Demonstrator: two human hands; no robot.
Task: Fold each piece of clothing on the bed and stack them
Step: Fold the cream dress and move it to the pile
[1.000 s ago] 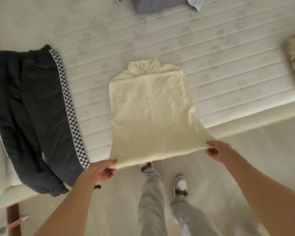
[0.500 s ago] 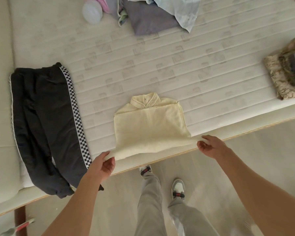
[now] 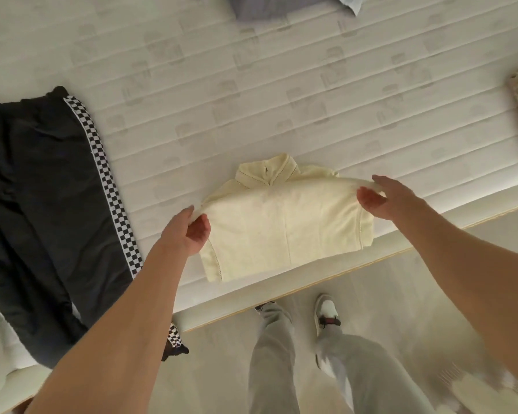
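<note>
Your left hand (image 3: 189, 231) and right hand (image 3: 380, 198), arms outstretched, each pinch a folded-over corner of the cream top (image 3: 284, 231) on the bed (image 3: 192, 121).

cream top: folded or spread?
Folded: the cream top lies doubled, hem brought up near its collar; both hands pinch the hem's corners.

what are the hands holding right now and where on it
Both hold the cream top: the left hand pinches its left hem corner, the right hand its right hem corner, folded up toward the collar.

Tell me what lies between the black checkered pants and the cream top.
Bare mattress separates the black pants from the cream top; nearer the edge, the left hand and forearm cross it, in the head view.
</note>
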